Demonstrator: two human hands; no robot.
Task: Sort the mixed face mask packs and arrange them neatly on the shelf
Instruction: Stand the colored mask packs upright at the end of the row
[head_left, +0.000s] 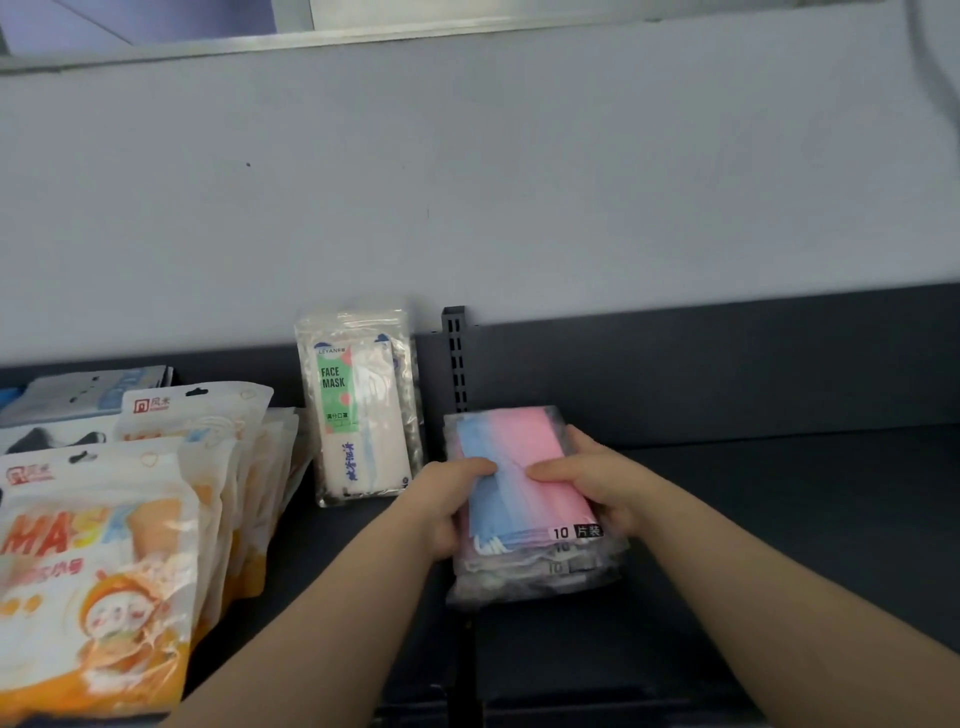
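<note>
Nearest, the left forearm (322, 623) and right forearm (779, 597) reach up from the bottom edge to a stack of pink-and-blue mask packs (524, 467) lying flat on the dark shelf (779, 519). The left hand (447, 499) grips the stack's left edge, thumb pressed on the top pack; the right hand (597, 478) grips the right edge the same way. Just left of the stack, a green-labelled mask pack (358, 405) leans upright against the back panel, beside a slotted upright (454, 358). Further left, orange-and-white mask packs (104, 545) stand in a row, with grey-blue packs (78, 395) behind them.
</note>
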